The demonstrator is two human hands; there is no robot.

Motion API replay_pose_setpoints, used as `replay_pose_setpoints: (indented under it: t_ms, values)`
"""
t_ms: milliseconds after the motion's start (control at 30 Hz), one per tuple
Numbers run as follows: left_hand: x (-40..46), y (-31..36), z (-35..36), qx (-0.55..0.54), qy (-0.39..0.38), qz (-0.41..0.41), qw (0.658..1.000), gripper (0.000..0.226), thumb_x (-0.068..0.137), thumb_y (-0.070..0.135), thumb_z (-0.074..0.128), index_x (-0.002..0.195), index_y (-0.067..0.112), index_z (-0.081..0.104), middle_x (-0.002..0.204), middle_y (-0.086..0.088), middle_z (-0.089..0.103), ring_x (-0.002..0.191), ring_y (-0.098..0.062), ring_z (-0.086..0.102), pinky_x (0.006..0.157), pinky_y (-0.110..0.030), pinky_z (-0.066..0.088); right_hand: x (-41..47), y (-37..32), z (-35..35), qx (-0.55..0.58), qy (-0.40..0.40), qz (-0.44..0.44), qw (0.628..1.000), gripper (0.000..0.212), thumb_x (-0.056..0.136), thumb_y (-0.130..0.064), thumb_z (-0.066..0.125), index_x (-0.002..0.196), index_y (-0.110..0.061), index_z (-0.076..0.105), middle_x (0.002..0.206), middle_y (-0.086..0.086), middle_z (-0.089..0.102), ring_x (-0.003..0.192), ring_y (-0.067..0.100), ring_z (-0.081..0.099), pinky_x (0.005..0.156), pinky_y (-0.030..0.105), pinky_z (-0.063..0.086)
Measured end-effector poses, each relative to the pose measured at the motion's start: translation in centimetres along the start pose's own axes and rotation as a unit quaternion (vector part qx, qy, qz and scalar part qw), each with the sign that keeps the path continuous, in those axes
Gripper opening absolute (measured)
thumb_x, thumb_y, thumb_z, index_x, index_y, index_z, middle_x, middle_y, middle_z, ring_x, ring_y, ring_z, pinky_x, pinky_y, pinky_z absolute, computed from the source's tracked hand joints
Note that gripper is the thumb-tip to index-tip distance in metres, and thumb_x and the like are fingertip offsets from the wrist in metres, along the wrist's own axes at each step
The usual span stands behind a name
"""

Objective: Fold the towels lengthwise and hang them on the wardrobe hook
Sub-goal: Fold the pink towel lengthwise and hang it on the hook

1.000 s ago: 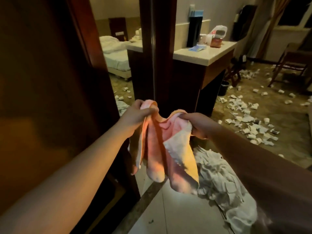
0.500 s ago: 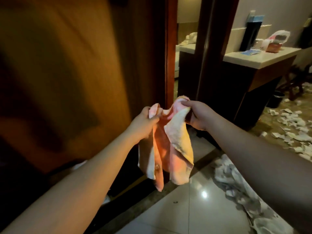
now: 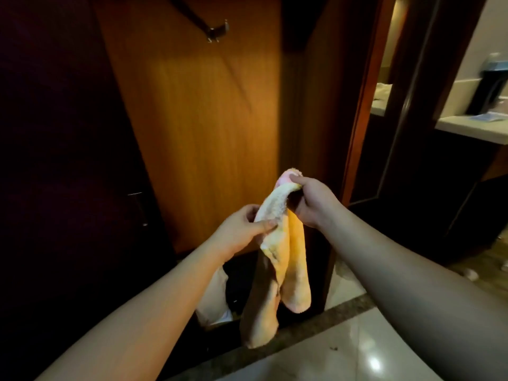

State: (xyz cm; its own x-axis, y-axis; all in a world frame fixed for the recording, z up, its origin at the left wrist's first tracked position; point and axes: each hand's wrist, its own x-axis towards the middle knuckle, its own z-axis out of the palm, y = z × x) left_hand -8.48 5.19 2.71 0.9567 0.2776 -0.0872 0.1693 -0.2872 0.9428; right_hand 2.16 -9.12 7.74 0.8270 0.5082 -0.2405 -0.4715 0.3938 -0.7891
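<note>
Towel (image 3: 286,259) hangs folded in front of the wardrobe panel (image 3: 203,127), the largest surface here, lit orange, with tiled floor (image 3: 357,350) beneath. The right hand (image 3: 313,202) pinches the towel's top end, raised; the left hand (image 3: 242,229) grips its edge lower down, thumb across the cloth. A metal hook (image 3: 217,33) sits high on the panel, well above.

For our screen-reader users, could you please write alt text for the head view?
Both hands hold a folded pink towel: right hand pinching its top, left hand gripping lower. A metal hook on the wooden wardrobe panel is bare.
</note>
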Motion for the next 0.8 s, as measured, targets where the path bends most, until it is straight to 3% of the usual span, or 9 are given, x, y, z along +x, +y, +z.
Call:
replay_pose_setpoints:
  t_ms: [100, 267, 333, 433, 500, 600, 633, 700, 800]
  values:
    - [-2.7, -2.5, -3.3, -0.143, 0.023, -0.012, 0.989, 0.030, 0.084, 0.016, 0.077, 0.111, 0.016, 0.066, 0.101, -0.003, 0.076, 0.089, -0.017, 0.073, 0.072, -0.028, 0.053, -1.7, 2.8, 3.4, 0.014, -0.004, -0.003, 1.000, 0.040, 0.102, -0.014, 0.056, 0.138, 0.002, 0.050, 0.104, 0.021, 0.068, 0.088, 0.029, 0.070, 0.069, 0.041, 0.058]
    - [-7.0, -2.1, -7.8, -0.223, 0.141, 0.050, 0.963, 0.013, 0.074, 0.017, 0.072, 0.086, 0.022, 0.071, 0.080, 0.000, 0.074, 0.079, -0.019, 0.068, 0.070, -0.032, 0.050, -4.0, 5.1, 6.4, 0.033, 0.011, -0.024, 0.999, 0.031, 0.102, -0.012, 0.055, 0.130, 0.002, 0.051, 0.104, 0.019, 0.066, 0.087, 0.028, 0.069, 0.057, 0.036, 0.058]
    - [-8.2, -1.1, -9.2, -0.203, 0.186, 0.082, 0.958, 0.020, 0.069, 0.021, 0.069, 0.090, 0.020, 0.069, 0.078, 0.001, 0.074, 0.076, -0.018, 0.070, 0.068, -0.032, 0.052, -4.9, 6.0, 6.9, 0.001, 0.037, -0.038, 0.999, 0.018, 0.102, -0.014, 0.057, 0.115, -0.003, 0.055, 0.101, 0.016, 0.065, 0.084, 0.026, 0.068, 0.046, 0.025, 0.054]
    - [-9.7, 0.9, -11.3, -0.177, 0.228, 0.101, 0.952, 0.033, 0.070, 0.028, 0.068, 0.102, 0.019, 0.071, 0.091, -0.003, 0.077, 0.088, -0.022, 0.074, 0.074, -0.038, 0.058, -5.2, 7.1, 7.7, -0.110, 0.021, -0.058, 0.992, 0.019, 0.102, -0.018, 0.057, 0.118, -0.008, 0.060, 0.104, 0.014, 0.066, 0.076, 0.019, 0.069, 0.044, 0.022, 0.050]
    - [-10.5, 2.5, -12.6, -0.151, 0.237, 0.105, 0.954, 0.031, 0.070, 0.028, 0.068, 0.100, 0.021, 0.072, 0.094, -0.007, 0.077, 0.093, -0.029, 0.073, 0.083, -0.046, 0.060, -5.2, 7.7, 8.4, -0.264, 0.019, -0.079, 0.961, 0.021, 0.101, -0.027, 0.057, 0.115, -0.011, 0.062, 0.096, 0.008, 0.067, 0.063, 0.012, 0.068, 0.046, 0.023, 0.049]
    - [-11.3, 5.2, -14.1, -0.077, 0.241, 0.127, 0.959, 0.021, 0.071, 0.024, 0.066, 0.087, 0.036, 0.074, 0.087, 0.002, 0.077, 0.088, -0.021, 0.074, 0.085, -0.046, 0.059, -5.2, 8.1, 9.8, -0.506, 0.063, -0.199, 0.837, 0.035, 0.096, -0.053, 0.057, 0.113, -0.022, 0.057, 0.093, -0.008, 0.065, 0.074, 0.005, 0.062, 0.054, 0.020, 0.044]
    - [-11.5, 6.0, -14.3, -0.053, 0.233, 0.137, 0.961, 0.021, 0.073, 0.023, 0.066, 0.084, 0.039, 0.074, 0.084, 0.007, 0.076, 0.084, -0.014, 0.073, 0.081, -0.039, 0.060, -5.6, 7.8, 10.5, -0.508, 0.048, -0.244, 0.825, 0.036, 0.094, -0.060, 0.056, 0.111, -0.028, 0.056, 0.095, -0.013, 0.063, 0.080, 0.002, 0.060, 0.056, 0.016, 0.041]
    - [-11.5, 7.4, -14.3, -0.007, 0.215, 0.156, 0.964, 0.016, 0.079, 0.018, 0.068, 0.083, 0.033, 0.073, 0.078, 0.013, 0.074, 0.072, 0.000, 0.069, 0.068, -0.021, 0.055, -6.7, 7.1, 12.1, -0.453, -0.071, -0.272, 0.846, 0.044, 0.085, -0.073, 0.053, 0.108, -0.037, 0.060, 0.101, -0.019, 0.065, 0.096, 0.002, 0.063, 0.068, 0.013, 0.041]
    - [-11.7, 8.9, -14.1, 0.020, 0.189, 0.148, 0.970, 0.015, 0.081, 0.007, 0.070, 0.084, 0.021, 0.072, 0.071, 0.006, 0.071, 0.068, -0.008, 0.066, 0.060, -0.021, 0.051, -7.3, 6.1, 14.0, -0.421, -0.189, -0.267, 0.846, 0.037, 0.069, -0.075, 0.065, 0.099, -0.052, 0.067, 0.100, -0.021, 0.073, 0.096, -0.007, 0.066, 0.076, 0.015, 0.047]
